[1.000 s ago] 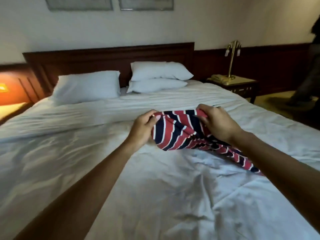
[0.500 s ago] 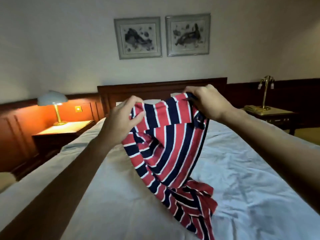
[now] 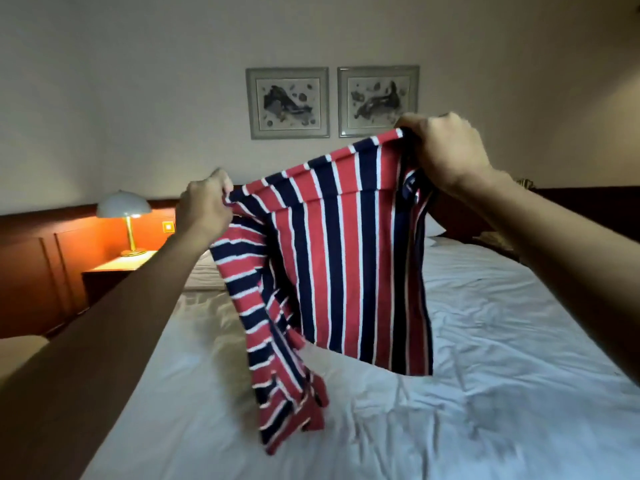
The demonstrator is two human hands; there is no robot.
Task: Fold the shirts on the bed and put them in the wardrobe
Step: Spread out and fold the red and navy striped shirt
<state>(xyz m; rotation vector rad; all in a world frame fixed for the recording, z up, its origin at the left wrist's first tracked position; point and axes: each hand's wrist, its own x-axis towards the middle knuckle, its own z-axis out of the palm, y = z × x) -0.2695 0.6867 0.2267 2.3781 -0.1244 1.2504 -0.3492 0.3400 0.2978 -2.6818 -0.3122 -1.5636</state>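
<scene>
Head view: your left hand [image 3: 204, 206] and right hand [image 3: 446, 154] pinch the shirt [image 3: 346, 258] at its top edge — right higher — stripes hanging toward the bed [image 3: 519, 341].

Arms outstretched, left hand [image 3: 204, 206] and right hand [image 3: 446, 150] grip the shirt [image 3: 346, 265].

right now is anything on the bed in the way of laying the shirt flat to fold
Nothing visible does. The left hand and right hand hold the striped shirt by its top edge over bare sheet on the bed. The wardrobe is out of view.
</scene>
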